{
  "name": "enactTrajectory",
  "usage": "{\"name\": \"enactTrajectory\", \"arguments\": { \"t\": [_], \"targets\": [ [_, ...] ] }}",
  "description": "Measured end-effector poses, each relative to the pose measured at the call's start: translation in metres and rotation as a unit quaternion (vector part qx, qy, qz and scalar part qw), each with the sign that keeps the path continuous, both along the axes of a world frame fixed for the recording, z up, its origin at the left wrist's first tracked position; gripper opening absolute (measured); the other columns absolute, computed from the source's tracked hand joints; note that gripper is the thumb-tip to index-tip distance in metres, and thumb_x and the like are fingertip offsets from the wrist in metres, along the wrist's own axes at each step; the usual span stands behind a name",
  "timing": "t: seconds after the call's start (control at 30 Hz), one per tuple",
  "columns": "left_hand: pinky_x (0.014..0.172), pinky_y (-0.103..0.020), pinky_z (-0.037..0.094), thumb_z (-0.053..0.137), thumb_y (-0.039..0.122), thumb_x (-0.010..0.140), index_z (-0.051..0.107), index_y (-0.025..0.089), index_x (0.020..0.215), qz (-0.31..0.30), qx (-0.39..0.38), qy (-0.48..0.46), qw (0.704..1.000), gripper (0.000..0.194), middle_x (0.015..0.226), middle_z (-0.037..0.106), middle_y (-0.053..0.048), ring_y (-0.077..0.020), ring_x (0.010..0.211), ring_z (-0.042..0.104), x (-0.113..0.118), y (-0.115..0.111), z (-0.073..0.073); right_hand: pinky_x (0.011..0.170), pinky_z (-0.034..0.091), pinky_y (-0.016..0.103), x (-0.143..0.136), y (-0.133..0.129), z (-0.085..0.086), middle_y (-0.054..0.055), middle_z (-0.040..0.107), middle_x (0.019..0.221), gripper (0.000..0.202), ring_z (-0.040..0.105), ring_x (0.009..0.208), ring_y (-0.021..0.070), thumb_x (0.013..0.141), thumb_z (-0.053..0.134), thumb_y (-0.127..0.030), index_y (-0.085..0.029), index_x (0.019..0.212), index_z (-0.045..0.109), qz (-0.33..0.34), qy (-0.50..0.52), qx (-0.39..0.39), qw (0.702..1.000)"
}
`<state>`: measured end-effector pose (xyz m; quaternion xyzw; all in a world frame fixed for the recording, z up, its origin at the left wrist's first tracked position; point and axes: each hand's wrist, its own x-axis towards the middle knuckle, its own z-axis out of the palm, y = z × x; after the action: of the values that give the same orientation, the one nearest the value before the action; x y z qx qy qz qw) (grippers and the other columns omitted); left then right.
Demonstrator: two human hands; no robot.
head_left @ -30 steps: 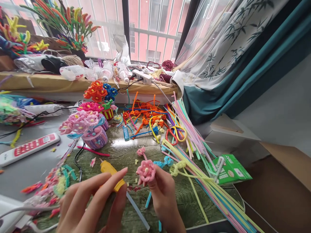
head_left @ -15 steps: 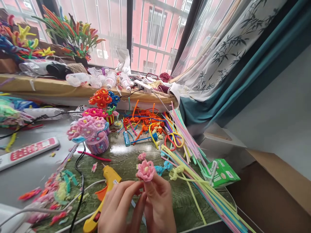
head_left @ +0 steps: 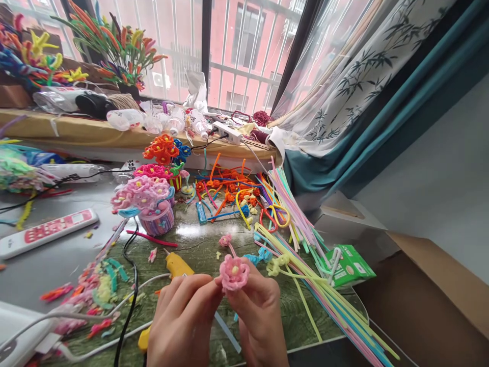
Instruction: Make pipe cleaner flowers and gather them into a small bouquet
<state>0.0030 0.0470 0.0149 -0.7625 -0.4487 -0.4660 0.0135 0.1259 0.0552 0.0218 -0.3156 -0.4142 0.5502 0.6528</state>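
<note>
A pink fuzzy flower (head_left: 234, 272) with a pale yellow centre faces up between my two hands. My right hand (head_left: 260, 311) grips it from below and the right, fingers closed. My left hand (head_left: 183, 316) pinches at the flower's left edge, its fingertips partly hidden. Just behind the flower is a smaller pink flower piece (head_left: 225, 240) on a stem. A yellow glue gun (head_left: 178, 265) lies partly covered by my left hand. Blue (head_left: 263, 255) and pale yellow (head_left: 278, 265) twisted pieces rest beyond my right hand.
Fuzzy stems (head_left: 324, 280) run diagonally at the right, near scissors (head_left: 284, 216) and a green box (head_left: 349, 265). A pink flower pot (head_left: 156, 219), black cable (head_left: 133, 285), scraps and a remote (head_left: 49, 232) lie left. An open cardboard box (head_left: 431, 260) stands right.
Both hands and the flower have shifted slightly right. The flower faces the camera more, and my left hand covers more of the glue gun. The whole view has moved slightly.
</note>
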Motion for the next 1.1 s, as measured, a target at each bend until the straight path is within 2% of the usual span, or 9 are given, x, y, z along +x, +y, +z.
{"name": "enactTrajectory", "arguments": {
  "t": [0.23,0.33,0.57,0.73,0.9,1.0,1.1],
  "targets": [
    [0.07,-0.027,0.044,0.059,0.006,0.087,0.061,0.023,0.1,0.002,0.014,0.006,1.0,0.022,0.087,0.063,0.0,-0.0133,0.079,0.054,-0.001,0.0,-0.001,0.082,0.052,0.029,-0.001,0.001,-0.003,0.004,0.067,0.083,0.013,0.063,0.088,0.0198,0.079,0.075,-0.039,-0.028,0.083,0.081,-0.001,0.01,-0.017,1.0],
    [0.071,-0.027,0.044,0.06,0.004,0.086,0.061,0.021,0.098,0.007,0.013,0.004,1.0,0.021,0.089,0.063,-0.001,-0.0139,0.081,0.053,-0.003,0.0,-0.003,0.078,0.052,0.028,0.0,0.002,-0.007,0.005,0.068,0.084,0.015,0.062,0.084,0.019,0.08,0.073,-0.038,-0.026,0.084,0.081,0.006,-0.011,-0.007,1.0],
    [0.075,-0.027,0.046,0.061,0.008,0.087,0.061,0.02,0.1,0.023,0.026,0.014,0.999,0.018,0.091,0.064,-0.003,-0.0145,0.083,0.055,-0.004,-0.001,-0.001,0.07,0.049,0.025,0.003,0.004,-0.01,0.002,0.064,0.079,0.007,0.058,0.075,0.0158,0.076,0.078,-0.028,-0.022,0.08,0.077,-0.058,-0.085,0.028,0.994],
    [0.077,-0.024,0.047,0.059,0.01,0.088,0.06,0.02,0.098,-0.017,0.01,0.012,1.0,0.015,0.089,0.067,-0.001,-0.0121,0.079,0.06,0.001,0.002,0.002,0.067,0.051,0.026,0.006,0.004,-0.013,0.002,0.065,0.074,0.005,0.06,0.073,0.0166,0.078,0.076,-0.027,-0.022,0.078,0.076,-0.081,-0.075,0.038,0.993],
    [0.064,-0.018,0.047,0.055,0.011,0.09,0.058,0.021,0.09,-0.067,-0.026,0.004,0.997,0.01,0.075,0.064,0.003,-0.0088,0.064,0.06,0.008,0.002,-0.001,0.058,0.05,0.026,0.009,0.003,-0.013,0.004,0.068,0.071,0.015,0.057,0.059,0.0143,0.08,0.074,-0.035,-0.019,0.079,0.076,-0.089,-0.061,-0.005,0.994],
    [0.06,-0.019,0.045,0.054,0.017,0.092,0.058,0.021,0.089,-0.062,-0.055,0.01,0.996,0.007,0.07,0.06,0.003,-0.0094,0.061,0.059,0.013,0.0,-0.007,0.051,0.044,0.022,0.017,0.007,-0.009,0.001,0.062,0.061,0.021,0.053,0.055,0.012,0.079,0.074,-0.037,-0.018,0.071,0.071,-0.122,-0.081,-0.03,0.989],
    [0.064,-0.021,0.045,0.053,0.022,0.094,0.059,0.023,0.092,-0.042,-0.078,0.015,0.996,0.006,0.075,0.063,0.003,-0.0109,0.066,0.061,0.015,0.0,-0.012,0.049,0.041,0.02,0.034,0.021,-0.002,0.0,0.061,0.06,0.027,0.051,0.054,0.0103,0.078,0.074,-0.041,-0.016,0.07,0.069,-0.15,-0.141,-0.059,0.977]
  ]
}}
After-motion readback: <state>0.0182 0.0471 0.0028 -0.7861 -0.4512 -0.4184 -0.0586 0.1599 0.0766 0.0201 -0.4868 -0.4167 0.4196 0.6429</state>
